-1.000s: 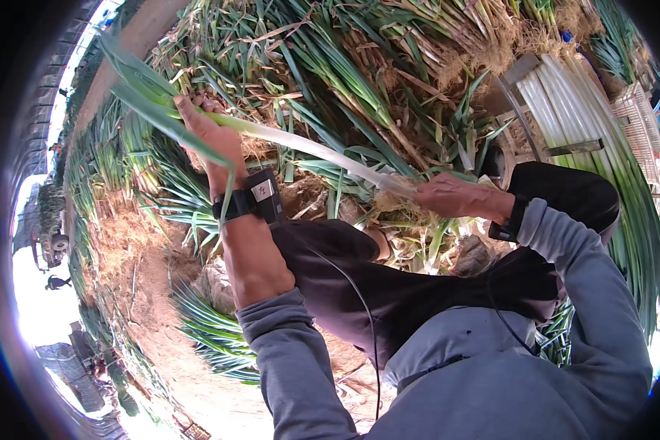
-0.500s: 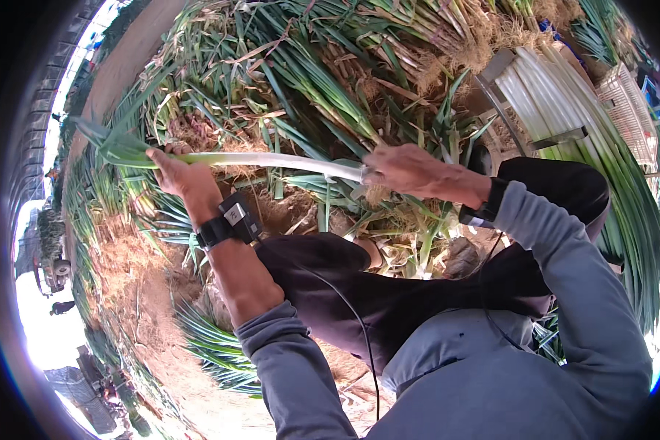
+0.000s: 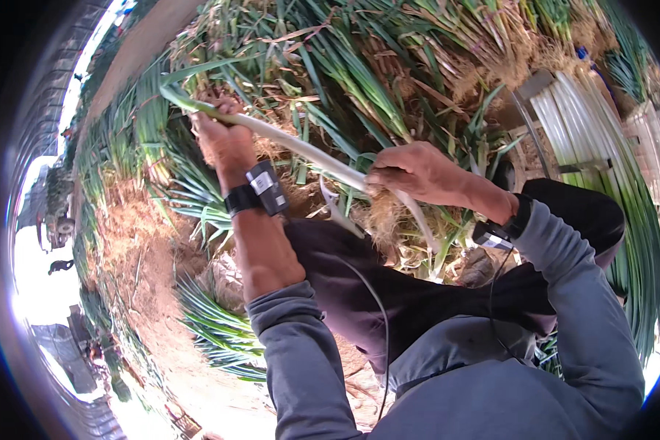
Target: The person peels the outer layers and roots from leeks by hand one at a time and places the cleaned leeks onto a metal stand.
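Note:
A long leek (image 3: 301,150) slants across in front of me, its green end at the upper left and its white shaft running down to the right. My left hand (image 3: 224,143) is closed around the shaft near the green part. At the root end my right hand (image 3: 422,172) is closed, with fingers and thumb pinched together on the leek. Shaggy tan roots (image 3: 381,220) hang just beneath those fingers. A pale peeled strip (image 3: 420,224) dangles below the right hand, and another loose curl of skin (image 3: 337,209) droops from the shaft.
Untrimmed leeks (image 3: 352,73) with dry leaves lie heaped ahead. To the right, clean white-stemmed leeks (image 3: 576,117) rest in a metal holder (image 3: 529,121), beside a pale plastic crate (image 3: 649,147). More green leaves (image 3: 220,330) lie on the earth at left. My knees are bent below the hands.
The leek has tilted, its green end rising on the left and its root end dropping slightly. Strips of skin now hang loose near the right hand. My left hand has moved up and right.

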{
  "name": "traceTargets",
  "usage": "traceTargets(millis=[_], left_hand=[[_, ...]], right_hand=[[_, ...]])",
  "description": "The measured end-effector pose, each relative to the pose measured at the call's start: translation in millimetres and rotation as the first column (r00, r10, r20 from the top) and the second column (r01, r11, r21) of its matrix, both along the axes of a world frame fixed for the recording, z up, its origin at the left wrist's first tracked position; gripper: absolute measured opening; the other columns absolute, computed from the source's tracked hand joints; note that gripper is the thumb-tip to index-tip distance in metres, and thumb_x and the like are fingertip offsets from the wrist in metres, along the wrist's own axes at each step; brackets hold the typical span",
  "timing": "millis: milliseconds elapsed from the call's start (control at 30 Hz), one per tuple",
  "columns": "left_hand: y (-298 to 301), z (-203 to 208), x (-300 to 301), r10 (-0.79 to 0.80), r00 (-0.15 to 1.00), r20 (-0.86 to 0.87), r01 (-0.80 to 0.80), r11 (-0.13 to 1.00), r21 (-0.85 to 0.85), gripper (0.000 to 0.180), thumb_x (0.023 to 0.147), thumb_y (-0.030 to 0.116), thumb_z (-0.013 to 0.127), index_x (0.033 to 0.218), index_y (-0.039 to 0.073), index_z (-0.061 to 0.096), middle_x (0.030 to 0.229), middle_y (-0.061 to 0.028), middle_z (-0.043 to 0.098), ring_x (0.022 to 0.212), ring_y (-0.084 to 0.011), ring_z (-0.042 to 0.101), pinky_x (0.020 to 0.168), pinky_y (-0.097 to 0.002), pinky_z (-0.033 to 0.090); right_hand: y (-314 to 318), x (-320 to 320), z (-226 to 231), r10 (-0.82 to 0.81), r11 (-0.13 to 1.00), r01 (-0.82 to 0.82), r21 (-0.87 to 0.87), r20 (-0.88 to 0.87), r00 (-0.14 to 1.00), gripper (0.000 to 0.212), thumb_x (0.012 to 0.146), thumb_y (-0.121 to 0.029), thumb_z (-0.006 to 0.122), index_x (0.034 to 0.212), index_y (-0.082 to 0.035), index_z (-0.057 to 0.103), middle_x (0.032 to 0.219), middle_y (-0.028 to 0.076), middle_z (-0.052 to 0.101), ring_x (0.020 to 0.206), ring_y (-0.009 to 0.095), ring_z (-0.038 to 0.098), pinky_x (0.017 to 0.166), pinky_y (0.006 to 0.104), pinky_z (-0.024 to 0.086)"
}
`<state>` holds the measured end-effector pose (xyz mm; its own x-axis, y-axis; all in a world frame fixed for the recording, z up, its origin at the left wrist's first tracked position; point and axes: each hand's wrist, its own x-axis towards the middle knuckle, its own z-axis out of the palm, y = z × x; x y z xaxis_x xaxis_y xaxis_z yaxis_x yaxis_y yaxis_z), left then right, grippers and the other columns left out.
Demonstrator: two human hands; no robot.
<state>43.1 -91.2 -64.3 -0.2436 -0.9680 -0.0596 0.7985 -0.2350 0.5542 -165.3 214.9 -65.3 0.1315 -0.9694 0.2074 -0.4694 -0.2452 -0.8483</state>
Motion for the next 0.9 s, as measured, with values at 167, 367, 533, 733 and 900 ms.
traceTargets(millis=[167,367,533,733,900], left_hand=[[-3,-11,14,0.077,0.997,0.031,-0.077,0.997,-0.004,0.036,0.108,0.043,0.038,0.091,0.013,0.046,0.07,-0.0007,0.047,0.061,-0.0138,0.044,0.058,-0.0264,0.039],[-6,2,40,0.253,0.967,0.04,-0.256,0.958,0.129,0.058,0.102,0.067,0.029,0.088,0.012,0.044,0.067,0.0008,0.042,0.058,-0.0138,0.039,0.061,-0.0301,0.038],[4,10,25,0.412,0.906,0.098,-0.419,0.906,0.063,0.054,0.107,0.056,0.024,0.093,0.01,0.048,0.087,-0.0019,0.048,0.079,-0.0173,0.045,0.078,-0.0383,0.044],[27,22,-2,0.448,0.893,0.048,-0.448,0.894,-0.008,0.026,0.1,0.024,0.049,0.08,0.008,0.042,0.073,-0.0022,0.04,0.058,-0.0154,0.042,0.051,-0.0253,0.039],[25,24,-1,0.495,0.857,0.142,-0.496,0.868,-0.028,0.04,0.106,0.04,0.038,0.082,0.008,0.041,0.072,-0.0023,0.041,0.057,-0.0146,0.039,0.054,-0.0258,0.04]], right_hand=[[40,10,45,-0.162,0.976,0.054,-0.211,-0.54,0.826,0.009,0.09,-0.018,0.071,0.094,-0.01,0.069,0.072,0.004,0.056,0.057,0.019,0.059,0.047,0.036,0.041],[116,-24,19,-0.13,0.992,0.113,-0.064,-0.473,0.872,0.032,0.087,-0.024,0.076,0.113,-0.008,0.067,0.085,0.005,0.063,0.059,0.02,0.062,0.053,0.0356,0.048],[41,-26,-25,-0.289,0.937,0.244,0.251,0.16,0.944,0.067,0.086,-0.026,0.081,0.141,-0.004,0.05,0.114,0.019,0.068,0.075,0.022,0.072,0.066,0.0342,0.059],[-57,59,-27,-0.143,0.99,0.077,0.121,0.88,0.453,0.058,0.091,-0.04,0.074,0.133,-0.003,0.057,0.096,0.007,0.069,0.081,0.015,0.069,0.072,0.0266,0.057],[-80,69,-29,-0.15,0.987,-0.033,0.16,0.967,0.204,0.037,0.097,-0.041,0.067,0.107,-0.006,0.064,0.087,0.002,0.063,0.066,0.005,0.055,0.051,0.0191,0.042]])
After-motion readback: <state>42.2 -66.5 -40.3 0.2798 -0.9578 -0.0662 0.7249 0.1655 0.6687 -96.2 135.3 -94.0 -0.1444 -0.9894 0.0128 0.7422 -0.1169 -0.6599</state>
